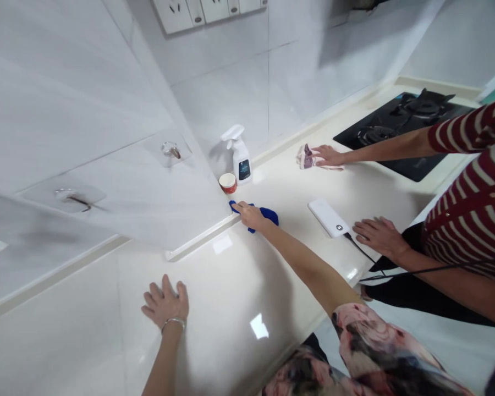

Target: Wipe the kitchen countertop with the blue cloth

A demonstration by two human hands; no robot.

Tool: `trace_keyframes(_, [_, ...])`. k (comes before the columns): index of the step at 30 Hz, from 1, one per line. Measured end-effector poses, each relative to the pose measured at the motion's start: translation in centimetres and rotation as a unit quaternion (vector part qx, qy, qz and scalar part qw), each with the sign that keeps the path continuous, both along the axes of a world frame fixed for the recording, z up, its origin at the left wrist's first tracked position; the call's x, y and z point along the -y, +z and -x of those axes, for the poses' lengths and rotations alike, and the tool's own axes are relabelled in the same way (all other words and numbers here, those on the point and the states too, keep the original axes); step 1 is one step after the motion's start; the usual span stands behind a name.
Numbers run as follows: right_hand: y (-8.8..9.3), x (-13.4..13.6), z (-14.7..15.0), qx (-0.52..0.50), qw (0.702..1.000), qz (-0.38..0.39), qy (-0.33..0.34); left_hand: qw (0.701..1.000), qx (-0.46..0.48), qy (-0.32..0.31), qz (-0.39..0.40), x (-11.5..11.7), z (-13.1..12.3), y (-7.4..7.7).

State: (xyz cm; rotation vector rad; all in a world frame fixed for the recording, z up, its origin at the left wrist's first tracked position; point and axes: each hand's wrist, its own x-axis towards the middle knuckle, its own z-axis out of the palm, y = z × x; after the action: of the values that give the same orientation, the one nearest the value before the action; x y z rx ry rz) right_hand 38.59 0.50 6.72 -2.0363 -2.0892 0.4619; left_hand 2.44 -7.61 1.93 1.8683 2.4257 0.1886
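My left hand [166, 301], with a bracelet at the wrist, lies on the pale countertop [214, 308] with its fingers spread and nothing in it. Farther along, my right hand [251, 216] presses a blue cloth [269, 215] against the counter by the wall corner and its raised edge strip. The cloth shows on both sides of the fingers. Just beyond that hand stand a small red and white cup [227, 183] and an upright white spray bottle [240, 157] with a dark label.
At the right, a person in a striped top rests one hand [329, 157] on a patterned cloth [307, 158] and the other [381, 237] on the counter. Between us lies a white power bank [328, 218] with a black cable. Behind is a black gas stove [396, 132]. Hooks [171, 150] stick out from the wall.
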Motion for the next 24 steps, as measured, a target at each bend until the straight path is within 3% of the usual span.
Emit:
trace_keyframes(5, [0.0, 3.2, 0.2, 0.029, 1.0, 0.001, -0.003, 1.0, -0.001, -0.003, -0.01, 0.0, 0.1, 0.0])
trace_keyframes(9, [0.1, 3.7, 0.4, 0.045, 0.999, 0.006, -0.006, 1.0, -0.002, -0.011, -0.023, 0.1, 0.1, -0.2])
trace_keyframes(15, [0.3, 1.8, 0.2, 0.053, 0.998, 0.015, 0.005, 1.0, -0.012, -0.013, -0.016, 0.0, 0.1, -0.4])
trace_keyframes(24, [0.7, -3.6, -0.6, 0.053, 0.998, 0.02, 0.025, 1.0, -0.012, -0.012, -0.01, 0.0, 0.2, -0.5])
